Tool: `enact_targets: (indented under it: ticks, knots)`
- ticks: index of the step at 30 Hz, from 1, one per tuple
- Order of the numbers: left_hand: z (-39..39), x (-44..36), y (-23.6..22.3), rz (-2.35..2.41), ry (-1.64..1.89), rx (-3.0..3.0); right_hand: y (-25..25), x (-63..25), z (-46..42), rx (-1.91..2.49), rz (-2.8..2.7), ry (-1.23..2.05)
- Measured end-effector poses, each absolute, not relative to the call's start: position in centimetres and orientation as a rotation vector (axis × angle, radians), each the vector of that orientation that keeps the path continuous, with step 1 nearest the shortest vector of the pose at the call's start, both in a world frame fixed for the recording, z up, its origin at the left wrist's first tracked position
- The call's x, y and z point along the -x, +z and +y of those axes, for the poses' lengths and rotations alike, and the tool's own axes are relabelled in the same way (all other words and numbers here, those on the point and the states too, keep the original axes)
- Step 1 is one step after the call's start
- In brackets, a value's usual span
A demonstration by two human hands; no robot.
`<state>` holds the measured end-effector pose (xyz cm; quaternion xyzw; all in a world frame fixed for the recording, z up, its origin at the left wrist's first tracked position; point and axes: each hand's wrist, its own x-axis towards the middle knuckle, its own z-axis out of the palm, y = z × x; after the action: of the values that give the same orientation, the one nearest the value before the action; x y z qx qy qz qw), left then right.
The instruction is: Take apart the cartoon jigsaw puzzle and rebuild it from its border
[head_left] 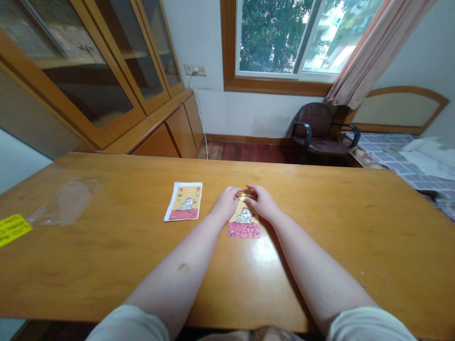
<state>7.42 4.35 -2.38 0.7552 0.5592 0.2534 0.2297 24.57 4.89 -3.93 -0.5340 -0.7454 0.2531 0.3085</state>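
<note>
A small jigsaw puzzle (244, 225) with a white cartoon animal on yellow and a pink base lies on the wooden table (320, 246). My left hand (225, 203) and my right hand (262, 201) both rest at the puzzle's far end. Their fingers are curled and pinch the top edge, where the yellow pieces sit. A printed picture card (184, 201) showing the same animal lies flat just left of my left hand.
A clear plastic bag (66, 201) and a yellow paper (12, 228) lie at the table's left end. Wooden cabinets stand at the left wall. A dark armchair (318, 130) sits under the window, and a bed (419, 158) is at the right.
</note>
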Motion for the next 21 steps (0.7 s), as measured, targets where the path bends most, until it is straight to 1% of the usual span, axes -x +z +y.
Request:
enact_targets:
  ticks: [4, 7, 11, 14, 17, 21]
  knots:
    - [4.3, -7.6, -1.8, 1.483, 0.752, -2.08, -3.2, -24.3, 4.5, 1.398, -2.287, 0.539]
    - [4.2, -7.7, -1.7, 1.479, 0.8, -2.062, -2.8, -24.2, 4.4, 1.488, -2.364, 0.494]
    - [3.9, -7.8, -2.2, 1.386, 0.751, -2.117, -2.9, -24.3, 4.7, 1.533, -2.22, 0.551]
    - [3.5, -7.6, -2.4, 1.286, 0.618, -2.236, -3.2, -24.5, 4.9, 1.475, -2.021, 0.62]
    - [3.3, -7.6, -2.4, 1.282, 0.528, -2.271, -3.4, -24.5, 4.9, 1.381, -1.851, 0.69]
    - [3.6, -7.9, -2.2, 1.325, 0.602, -2.163, -3.0, -24.4, 4.5, 1.314, -1.759, 0.815]
